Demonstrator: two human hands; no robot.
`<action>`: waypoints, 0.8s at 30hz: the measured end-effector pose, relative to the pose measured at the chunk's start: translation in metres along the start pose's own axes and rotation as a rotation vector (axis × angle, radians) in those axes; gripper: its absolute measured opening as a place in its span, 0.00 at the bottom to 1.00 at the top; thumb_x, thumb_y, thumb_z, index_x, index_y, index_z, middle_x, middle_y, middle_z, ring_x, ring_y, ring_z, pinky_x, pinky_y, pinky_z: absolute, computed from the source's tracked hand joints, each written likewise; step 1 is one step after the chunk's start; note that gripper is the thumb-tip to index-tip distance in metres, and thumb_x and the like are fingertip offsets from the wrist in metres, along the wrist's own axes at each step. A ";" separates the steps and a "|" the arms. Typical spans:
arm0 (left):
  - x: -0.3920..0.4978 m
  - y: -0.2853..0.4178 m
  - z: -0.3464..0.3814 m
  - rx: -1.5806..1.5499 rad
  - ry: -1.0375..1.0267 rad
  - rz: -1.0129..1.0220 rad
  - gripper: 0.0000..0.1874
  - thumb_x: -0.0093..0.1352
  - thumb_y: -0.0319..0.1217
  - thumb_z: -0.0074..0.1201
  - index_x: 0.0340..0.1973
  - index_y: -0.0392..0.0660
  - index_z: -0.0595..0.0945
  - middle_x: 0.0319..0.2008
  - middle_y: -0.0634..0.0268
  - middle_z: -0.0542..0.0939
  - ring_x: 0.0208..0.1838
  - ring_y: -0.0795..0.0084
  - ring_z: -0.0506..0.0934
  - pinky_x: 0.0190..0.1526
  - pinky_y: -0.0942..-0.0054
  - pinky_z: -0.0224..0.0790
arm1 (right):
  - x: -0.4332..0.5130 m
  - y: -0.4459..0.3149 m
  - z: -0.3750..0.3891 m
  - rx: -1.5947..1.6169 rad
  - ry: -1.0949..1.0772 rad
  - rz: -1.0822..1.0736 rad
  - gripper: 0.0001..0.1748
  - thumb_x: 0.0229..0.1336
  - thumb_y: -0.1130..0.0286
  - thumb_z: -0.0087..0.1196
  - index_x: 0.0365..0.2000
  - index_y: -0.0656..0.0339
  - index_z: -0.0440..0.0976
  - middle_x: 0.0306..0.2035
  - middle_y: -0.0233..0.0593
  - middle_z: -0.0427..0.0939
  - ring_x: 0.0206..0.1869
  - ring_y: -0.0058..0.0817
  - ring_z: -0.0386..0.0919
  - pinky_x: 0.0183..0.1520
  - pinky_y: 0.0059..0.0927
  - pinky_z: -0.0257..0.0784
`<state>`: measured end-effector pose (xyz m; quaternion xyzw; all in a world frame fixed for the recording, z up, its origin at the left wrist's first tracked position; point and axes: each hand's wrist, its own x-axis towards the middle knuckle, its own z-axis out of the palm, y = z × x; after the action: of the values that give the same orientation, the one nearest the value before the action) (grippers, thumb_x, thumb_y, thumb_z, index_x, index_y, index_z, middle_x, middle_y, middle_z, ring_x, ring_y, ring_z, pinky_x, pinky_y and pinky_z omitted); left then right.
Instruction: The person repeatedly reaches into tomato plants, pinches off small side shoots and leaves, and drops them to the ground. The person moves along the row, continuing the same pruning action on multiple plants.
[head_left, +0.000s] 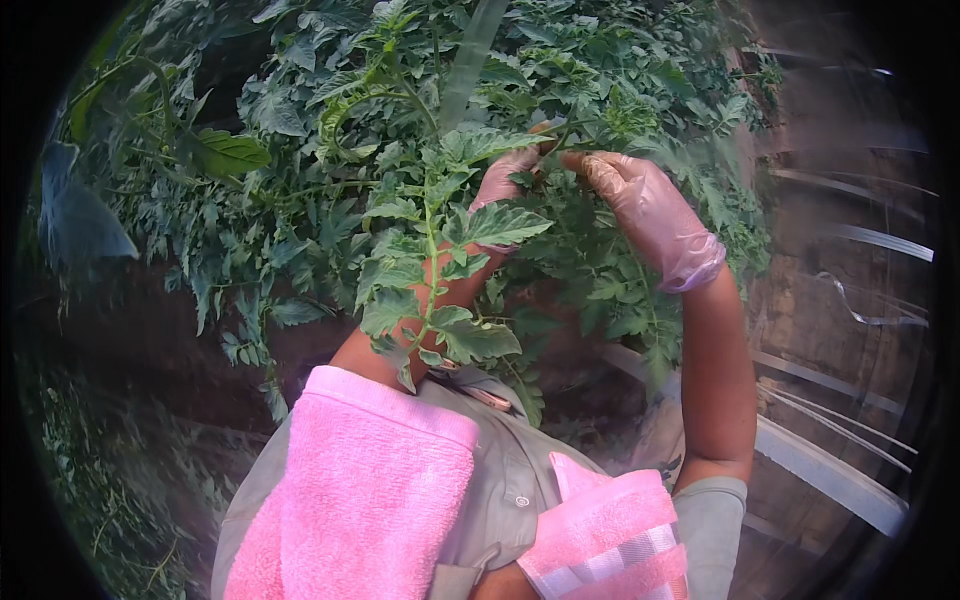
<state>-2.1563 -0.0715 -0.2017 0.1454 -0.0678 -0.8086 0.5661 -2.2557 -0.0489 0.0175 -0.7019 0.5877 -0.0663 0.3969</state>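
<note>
Both hands wear thin clear plastic gloves and reach in among tomato plants. My left hand is partly behind leaves, its fingertips at a green tomato stem. Close beside it on the right, my right hand has its fingertips bent together near the same stem. Leaves and blur hide whether either hand grips it. A leafy tomato shoot hangs in front of my left forearm.
A pink towel lies over my shirt. A pale beam, thin white cords and a shiny strip are at the right. A translucent strip hangs at the top. More foliage grows at lower left.
</note>
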 end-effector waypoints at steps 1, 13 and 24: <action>-0.010 0.005 0.015 0.032 0.074 -0.004 0.15 0.69 0.30 0.52 0.52 0.43 0.78 0.40 0.65 0.79 0.40 0.74 0.77 0.46 0.73 0.72 | 0.001 0.015 -0.005 -0.005 0.069 0.054 0.26 0.68 0.54 0.43 0.51 0.67 0.74 0.41 0.39 0.79 0.42 0.26 0.72 0.50 0.27 0.66; -0.012 -0.020 -0.064 -0.702 -0.074 -0.211 0.23 0.66 0.25 0.53 0.58 0.44 0.72 0.46 0.63 0.79 0.45 0.68 0.78 0.45 0.70 0.74 | 0.045 0.014 -0.024 0.642 0.036 0.005 0.24 0.65 0.56 0.52 0.57 0.57 0.71 0.49 0.38 0.78 0.46 0.23 0.77 0.49 0.25 0.73; -0.015 0.005 0.017 0.386 0.087 -0.082 0.24 0.67 0.45 0.58 0.52 0.43 0.75 0.40 0.65 0.79 0.35 0.75 0.77 0.35 0.72 0.73 | 0.023 -0.063 -0.003 -0.282 0.004 -0.093 0.27 0.67 0.52 0.45 0.56 0.62 0.70 0.39 0.44 0.80 0.38 0.22 0.78 0.44 0.28 0.72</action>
<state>-2.1526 -0.0605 -0.1816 0.2887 -0.1909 -0.7960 0.4966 -2.2019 -0.0707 0.0515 -0.7771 0.5588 -0.0028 0.2896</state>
